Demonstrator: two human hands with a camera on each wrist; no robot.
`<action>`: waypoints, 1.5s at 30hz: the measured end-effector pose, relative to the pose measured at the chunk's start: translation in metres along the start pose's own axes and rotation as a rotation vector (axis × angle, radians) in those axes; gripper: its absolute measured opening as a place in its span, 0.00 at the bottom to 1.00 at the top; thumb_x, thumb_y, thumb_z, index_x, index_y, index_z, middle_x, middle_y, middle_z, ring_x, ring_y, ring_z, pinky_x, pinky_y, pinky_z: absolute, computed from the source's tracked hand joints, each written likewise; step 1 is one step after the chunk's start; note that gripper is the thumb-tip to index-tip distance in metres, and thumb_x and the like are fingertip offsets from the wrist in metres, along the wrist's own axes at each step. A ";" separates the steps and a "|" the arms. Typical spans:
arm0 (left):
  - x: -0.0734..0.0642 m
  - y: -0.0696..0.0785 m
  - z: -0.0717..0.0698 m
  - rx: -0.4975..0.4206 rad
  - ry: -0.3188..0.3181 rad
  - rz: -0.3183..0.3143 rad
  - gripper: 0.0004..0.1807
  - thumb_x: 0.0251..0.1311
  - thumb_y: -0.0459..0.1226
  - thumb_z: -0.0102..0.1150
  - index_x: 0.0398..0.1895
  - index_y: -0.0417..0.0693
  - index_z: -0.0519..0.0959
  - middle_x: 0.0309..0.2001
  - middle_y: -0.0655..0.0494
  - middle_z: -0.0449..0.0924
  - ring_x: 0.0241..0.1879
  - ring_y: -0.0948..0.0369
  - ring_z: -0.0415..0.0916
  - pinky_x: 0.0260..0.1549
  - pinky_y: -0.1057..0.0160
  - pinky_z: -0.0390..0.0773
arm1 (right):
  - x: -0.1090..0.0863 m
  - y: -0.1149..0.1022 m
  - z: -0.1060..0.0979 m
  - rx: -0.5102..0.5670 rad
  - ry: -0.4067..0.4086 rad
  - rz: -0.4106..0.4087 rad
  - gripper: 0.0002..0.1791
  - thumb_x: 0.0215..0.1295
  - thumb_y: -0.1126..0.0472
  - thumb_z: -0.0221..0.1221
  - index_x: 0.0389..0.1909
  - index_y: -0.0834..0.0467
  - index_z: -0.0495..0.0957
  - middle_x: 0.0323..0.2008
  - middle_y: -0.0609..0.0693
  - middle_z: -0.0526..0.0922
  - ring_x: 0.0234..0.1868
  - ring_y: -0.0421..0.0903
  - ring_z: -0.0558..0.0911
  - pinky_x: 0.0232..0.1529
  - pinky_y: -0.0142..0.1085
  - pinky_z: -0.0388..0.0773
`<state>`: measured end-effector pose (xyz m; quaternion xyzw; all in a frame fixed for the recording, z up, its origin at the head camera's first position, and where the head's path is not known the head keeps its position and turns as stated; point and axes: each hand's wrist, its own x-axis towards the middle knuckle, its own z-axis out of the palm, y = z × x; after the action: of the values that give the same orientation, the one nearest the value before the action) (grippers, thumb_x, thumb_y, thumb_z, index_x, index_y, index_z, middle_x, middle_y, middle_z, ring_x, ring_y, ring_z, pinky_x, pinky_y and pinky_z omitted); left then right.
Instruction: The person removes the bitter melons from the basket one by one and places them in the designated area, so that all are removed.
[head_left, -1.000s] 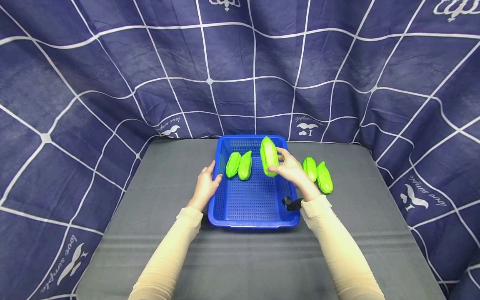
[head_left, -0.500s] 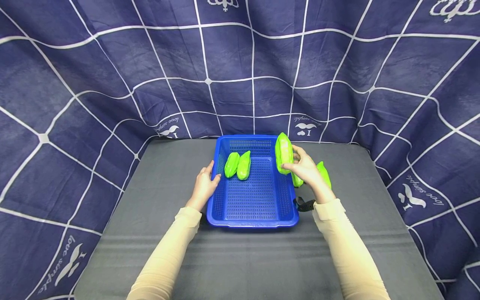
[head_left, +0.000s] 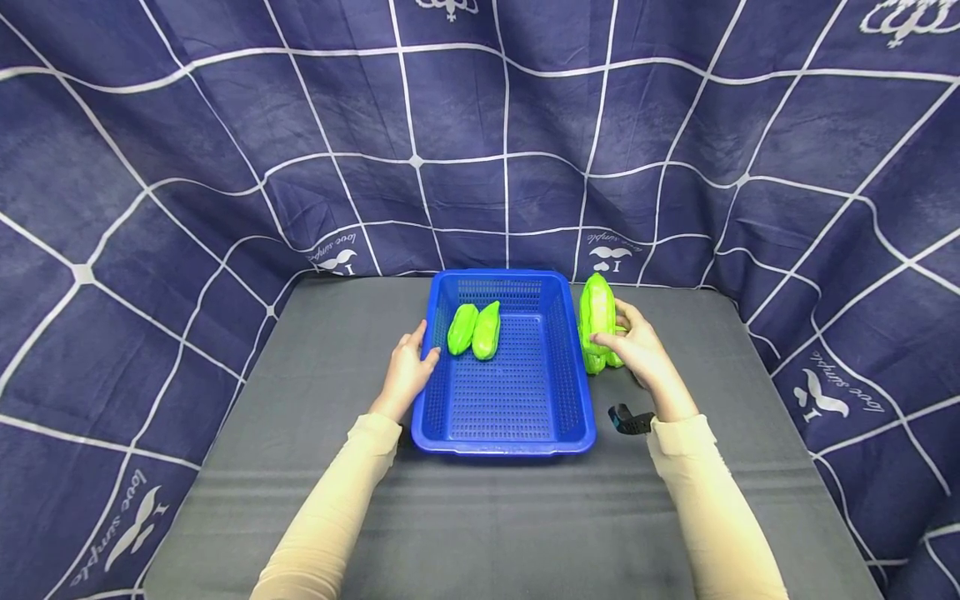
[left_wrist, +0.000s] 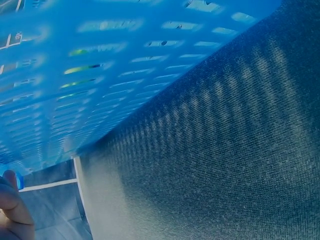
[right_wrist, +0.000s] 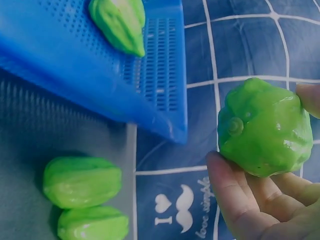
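My right hand (head_left: 637, 346) holds a bright green, ribbed vegetable with a pointed end (head_left: 597, 308) between thumb and fingers, above the table right of the blue basket (head_left: 502, 447). The right wrist view shows the held vegetable (right_wrist: 265, 130) end-on, with its stub towards the camera. Two similar vegetables (right_wrist: 82, 181) lie side by side on the table below; in the head view the held one and my hand mostly cover them. Two more green vegetables (head_left: 474, 331) lie in the basket's left half. My left hand (head_left: 406, 371) grips the basket's left rim, thumb over the edge.
The basket has perforated walls and stands on a grey cloth-covered table (head_left: 300, 467). A navy curtain with white lines (head_left: 480, 125) hangs behind and at both sides. A black strap (head_left: 633, 422) sits at the right wrist.
My right hand has carried the green vegetable rightwards, from over the basket to past its right rim, above the vegetables on the table. The left hand keeps its place on the rim.
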<state>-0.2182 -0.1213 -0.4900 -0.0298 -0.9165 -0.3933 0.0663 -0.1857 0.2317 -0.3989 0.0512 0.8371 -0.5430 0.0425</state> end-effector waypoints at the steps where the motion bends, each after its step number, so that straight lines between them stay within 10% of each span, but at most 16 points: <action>1: 0.000 0.000 0.000 0.001 0.001 0.001 0.34 0.64 0.36 0.59 0.73 0.37 0.62 0.46 0.36 0.76 0.42 0.44 0.74 0.52 0.46 0.74 | -0.001 0.001 -0.001 0.003 0.000 0.006 0.46 0.61 0.66 0.60 0.77 0.65 0.46 0.66 0.69 0.69 0.54 0.54 0.77 0.41 0.26 0.75; 18: 0.000 -0.001 0.000 0.000 -0.003 0.004 0.34 0.64 0.36 0.59 0.72 0.36 0.63 0.48 0.34 0.76 0.46 0.42 0.75 0.54 0.44 0.73 | -0.017 0.044 -0.008 -0.059 0.006 0.070 0.47 0.62 0.66 0.59 0.76 0.69 0.44 0.65 0.73 0.67 0.61 0.64 0.73 0.41 0.22 0.72; 29: 0.001 -0.004 0.001 -0.006 0.001 0.010 0.34 0.64 0.36 0.59 0.72 0.36 0.63 0.49 0.34 0.76 0.47 0.42 0.75 0.55 0.44 0.73 | -0.026 0.073 0.000 -0.211 -0.018 0.105 0.48 0.60 0.63 0.63 0.74 0.72 0.47 0.62 0.76 0.69 0.60 0.67 0.75 0.53 0.46 0.76; 45: 0.001 -0.004 0.001 -0.006 0.010 0.013 0.34 0.63 0.36 0.60 0.72 0.37 0.64 0.44 0.36 0.76 0.39 0.46 0.72 0.49 0.46 0.74 | -0.047 0.108 0.013 -0.323 -0.025 0.180 0.48 0.57 0.61 0.65 0.73 0.73 0.50 0.61 0.75 0.71 0.59 0.67 0.76 0.56 0.55 0.74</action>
<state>-0.2199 -0.1234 -0.4932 -0.0342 -0.9148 -0.3956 0.0735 -0.1244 0.2616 -0.4963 0.1115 0.9049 -0.3961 0.1090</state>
